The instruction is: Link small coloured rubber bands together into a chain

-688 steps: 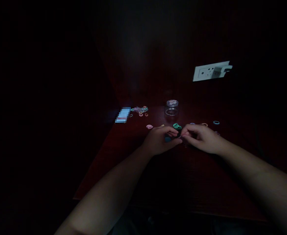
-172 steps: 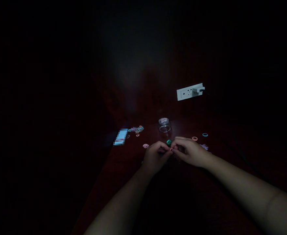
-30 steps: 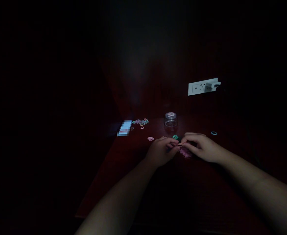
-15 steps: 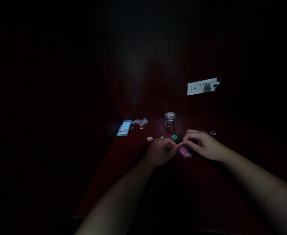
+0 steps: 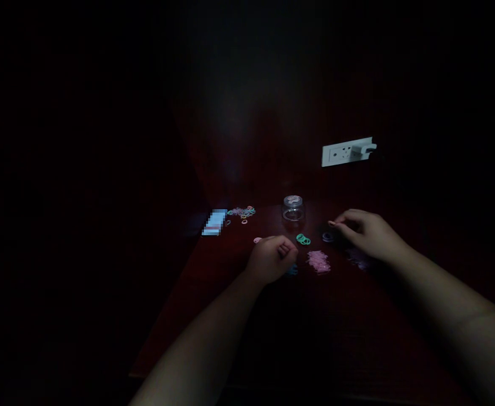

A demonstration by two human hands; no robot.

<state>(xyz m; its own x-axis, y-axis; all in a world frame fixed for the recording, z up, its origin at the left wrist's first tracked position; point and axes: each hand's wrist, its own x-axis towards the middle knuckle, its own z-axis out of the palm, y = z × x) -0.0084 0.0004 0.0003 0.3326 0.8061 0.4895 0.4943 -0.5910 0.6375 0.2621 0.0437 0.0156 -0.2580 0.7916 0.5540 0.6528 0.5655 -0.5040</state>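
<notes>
Fingers of the right hand (image 5: 369, 233) pinch a small peach-coloured band (image 5: 331, 224) at their tips, raised above the tabletop (image 5: 205, 276); a tip grip suits so slight a ring and leaves most of it uncovered. Fingers of the left hand (image 5: 269, 260) are curled inward, and I cannot tell whether anything lies between them. That hand partly covers teal bands (image 5: 292, 270) and a pale pink band (image 5: 257, 241). Around the hands, green bands (image 5: 303, 239), a pink heap (image 5: 318, 262), dark bluish bands (image 5: 327, 237) and a dim lilac heap (image 5: 358, 259) lie in separate spots, a spacing that probably keeps colours from mingling. Farther off, a mixed pile (image 5: 242, 212) sits beside the lit phone (image 5: 214, 223), within sight but clear of the wrists. Behind the green bands stands a clear jar (image 5: 293, 210), upright with its lid on, probably set back to leave room for both hands.
</notes>
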